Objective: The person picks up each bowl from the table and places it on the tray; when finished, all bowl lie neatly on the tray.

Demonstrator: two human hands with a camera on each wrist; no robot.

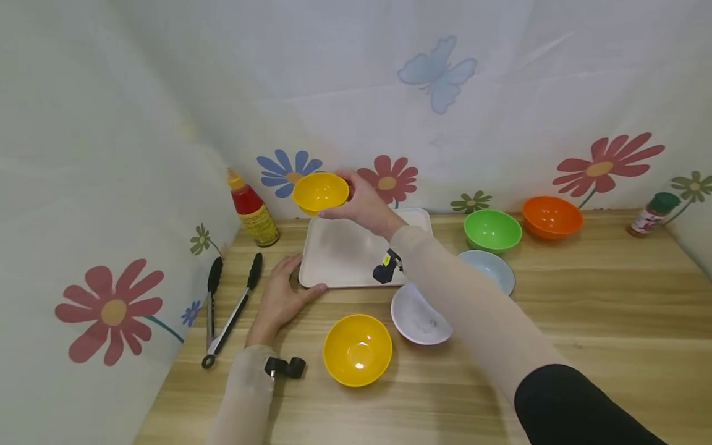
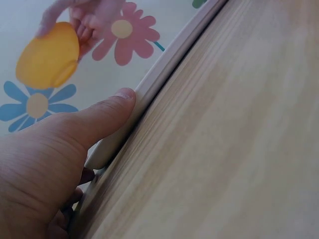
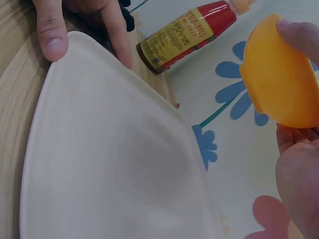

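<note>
My right hand (image 1: 367, 207) holds a small yellow bowl (image 1: 321, 193) up above the back left of a white tray (image 1: 339, 259), thumb and fingers at its right side. The right wrist view shows the bowl (image 3: 279, 74) tilted on its side, between thumb and fingers. At the tray's front left corner, my left hand (image 1: 282, 300) grips the edge, thumb on the front rim and fingers along the left side. In the left wrist view the thumb (image 2: 112, 107) presses the tray rim (image 2: 149, 84); the other fingers are partly hidden underneath.
A second yellow bowl (image 1: 358, 350) and a white bowl (image 1: 419, 315) stand in front. Right are a pale blue plate (image 1: 492, 269), green bowl (image 1: 492, 230), orange bowl (image 1: 552, 217) and green-capped jar (image 1: 653, 214). Left are tongs (image 1: 230, 315) and a red sauce bottle (image 1: 253, 210).
</note>
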